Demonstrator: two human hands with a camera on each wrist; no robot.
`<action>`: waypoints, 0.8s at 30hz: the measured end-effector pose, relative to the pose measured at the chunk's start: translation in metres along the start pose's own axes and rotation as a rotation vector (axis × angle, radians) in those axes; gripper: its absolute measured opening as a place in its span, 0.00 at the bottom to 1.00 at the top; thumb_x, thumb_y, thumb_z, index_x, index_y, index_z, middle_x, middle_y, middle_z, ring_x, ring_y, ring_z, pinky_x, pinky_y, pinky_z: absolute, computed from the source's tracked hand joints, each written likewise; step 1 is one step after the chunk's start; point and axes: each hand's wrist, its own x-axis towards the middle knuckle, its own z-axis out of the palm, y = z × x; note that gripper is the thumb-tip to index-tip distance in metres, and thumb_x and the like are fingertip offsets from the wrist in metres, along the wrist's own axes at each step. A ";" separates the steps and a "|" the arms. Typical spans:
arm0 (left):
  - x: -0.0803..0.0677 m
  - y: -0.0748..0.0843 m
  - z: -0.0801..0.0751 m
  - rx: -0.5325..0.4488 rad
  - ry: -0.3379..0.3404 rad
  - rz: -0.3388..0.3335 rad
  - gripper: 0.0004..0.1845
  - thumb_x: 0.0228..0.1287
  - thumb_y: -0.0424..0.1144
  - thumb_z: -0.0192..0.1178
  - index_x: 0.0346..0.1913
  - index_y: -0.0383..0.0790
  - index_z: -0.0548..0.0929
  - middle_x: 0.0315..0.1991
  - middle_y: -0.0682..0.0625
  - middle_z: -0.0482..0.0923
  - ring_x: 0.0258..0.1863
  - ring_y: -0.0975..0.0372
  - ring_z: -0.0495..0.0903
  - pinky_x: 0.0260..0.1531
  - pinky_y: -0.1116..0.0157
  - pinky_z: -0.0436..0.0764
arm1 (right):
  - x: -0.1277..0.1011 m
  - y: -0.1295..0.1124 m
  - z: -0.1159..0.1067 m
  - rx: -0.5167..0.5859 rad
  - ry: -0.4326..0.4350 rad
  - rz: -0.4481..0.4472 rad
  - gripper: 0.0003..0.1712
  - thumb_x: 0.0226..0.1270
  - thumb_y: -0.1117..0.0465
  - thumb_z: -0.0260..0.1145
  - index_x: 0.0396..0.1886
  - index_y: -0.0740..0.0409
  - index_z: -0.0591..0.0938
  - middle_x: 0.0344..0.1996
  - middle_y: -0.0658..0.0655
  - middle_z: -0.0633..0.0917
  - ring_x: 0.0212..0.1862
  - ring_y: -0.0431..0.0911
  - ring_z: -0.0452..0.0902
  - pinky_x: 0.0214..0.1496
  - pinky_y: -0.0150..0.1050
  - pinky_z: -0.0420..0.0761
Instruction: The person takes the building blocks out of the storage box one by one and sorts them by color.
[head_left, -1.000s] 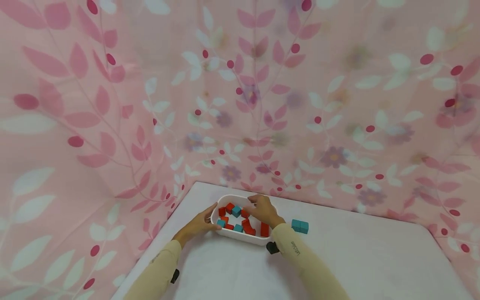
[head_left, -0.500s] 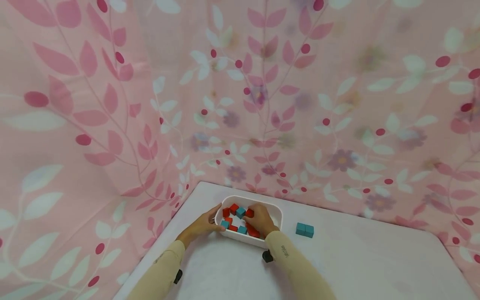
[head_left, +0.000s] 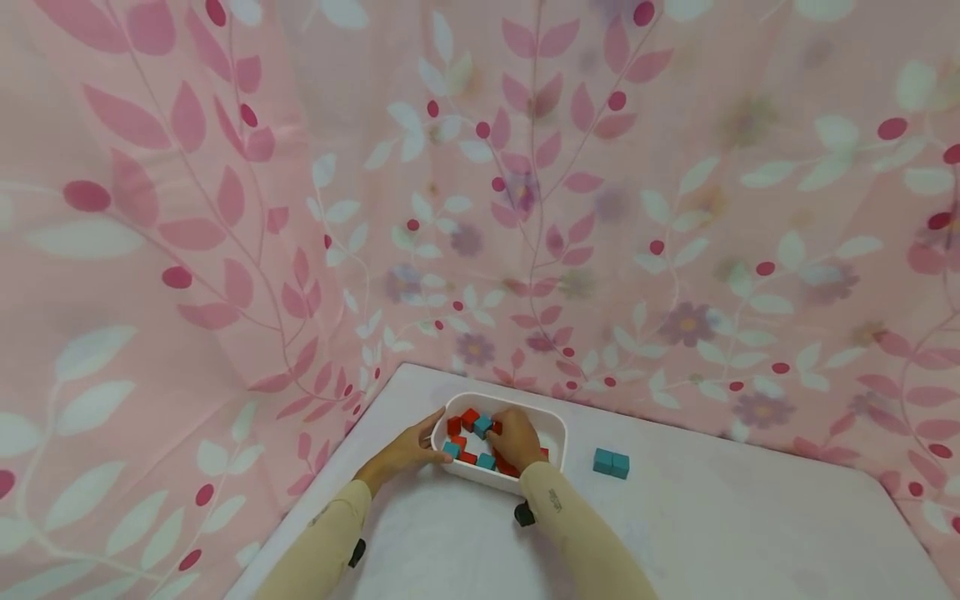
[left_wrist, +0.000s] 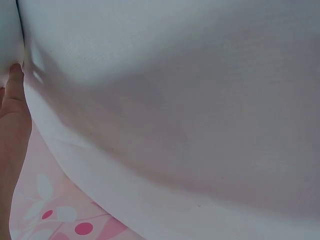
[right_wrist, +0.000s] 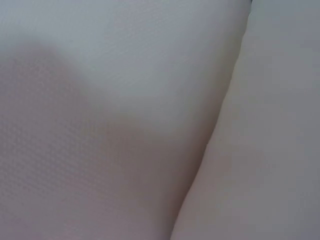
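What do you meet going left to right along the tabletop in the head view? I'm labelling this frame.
Left hand → white tray of red and teal blocks, right hand inside it → pair of teal blocks.

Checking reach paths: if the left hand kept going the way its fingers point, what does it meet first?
The left hand points right and already rests against the white plastic tray's left wall. Pushing on, it would press that wall, then probably the teal cube just inside; depth is unclear.
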 end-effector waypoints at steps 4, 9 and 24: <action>0.000 -0.002 0.000 -0.013 -0.004 0.008 0.49 0.61 0.43 0.69 0.78 0.53 0.49 0.75 0.41 0.53 0.70 0.43 0.61 0.63 0.46 0.67 | 0.000 -0.001 0.001 0.013 0.007 0.036 0.13 0.59 0.60 0.74 0.41 0.61 0.86 0.36 0.52 0.78 0.39 0.46 0.71 0.52 0.45 0.79; 0.000 -0.004 -0.001 -0.019 -0.009 0.023 0.50 0.60 0.44 0.69 0.79 0.53 0.49 0.75 0.42 0.53 0.70 0.45 0.61 0.64 0.45 0.65 | 0.001 -0.007 0.008 0.011 0.055 0.046 0.16 0.51 0.52 0.79 0.29 0.58 0.86 0.25 0.51 0.76 0.32 0.45 0.69 0.39 0.41 0.79; 0.002 -0.004 -0.001 -0.017 0.006 0.023 0.49 0.60 0.43 0.69 0.78 0.54 0.50 0.75 0.42 0.55 0.69 0.45 0.63 0.64 0.46 0.67 | 0.002 -0.002 0.012 0.041 0.039 -0.102 0.14 0.59 0.56 0.74 0.38 0.62 0.87 0.28 0.55 0.83 0.33 0.45 0.74 0.42 0.41 0.81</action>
